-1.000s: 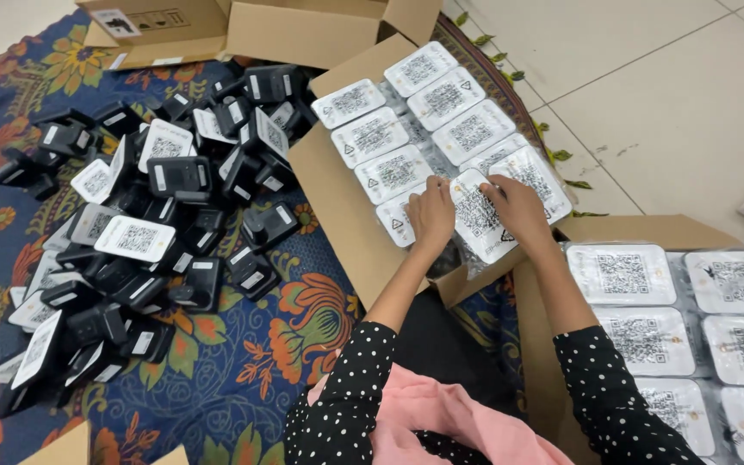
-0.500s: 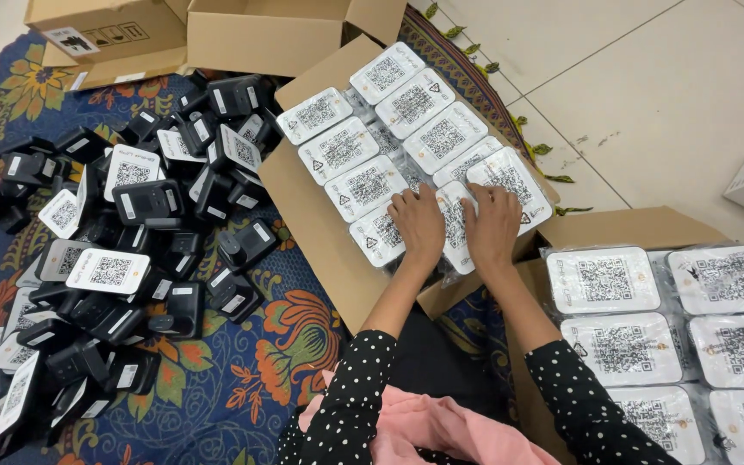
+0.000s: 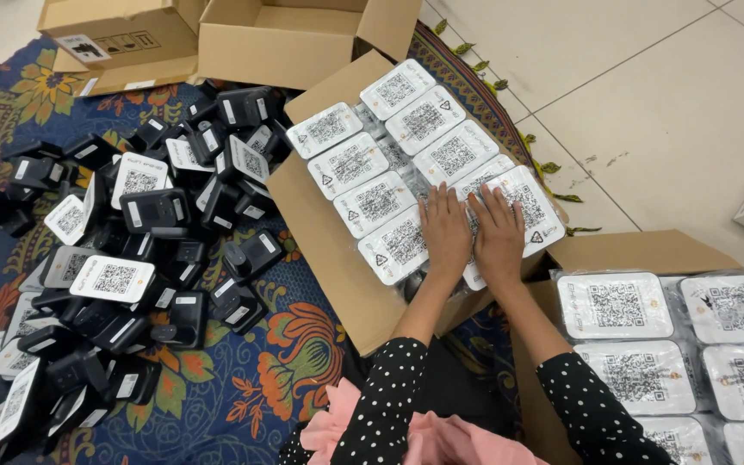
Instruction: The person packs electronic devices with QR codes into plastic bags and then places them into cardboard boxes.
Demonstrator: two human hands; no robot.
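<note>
Patterned blue rug (image 3: 217, 405) covers the floor beneath you, with pale tile (image 3: 673, 112) beyond its edge. Your left hand (image 3: 445, 231) and right hand (image 3: 499, 237) lie palm-down, side by side, on the nearest white-faced device (image 3: 523, 207) in the open cardboard box (image 3: 329, 250); the fingers are extended and flat, gripping nothing, a posture that suits pressing the unit level with its neighbours. Units in this box lie face-up in two tidy rows (image 3: 389, 164), each bagged in clear film, most likely so that the printed square codes stay readable and the layer packs flush. To your right, a second box (image 3: 639, 254) holds the same white-faced units (image 3: 617, 306) in a similar grid. To your left, a loose heap of black devices (image 3: 131, 250) lies on the rug, some tipped over, some showing white fronts, unsorted and well apart from your hands. Two further cartons (image 3: 294, 39) stand at the far edge of the rug
</note>
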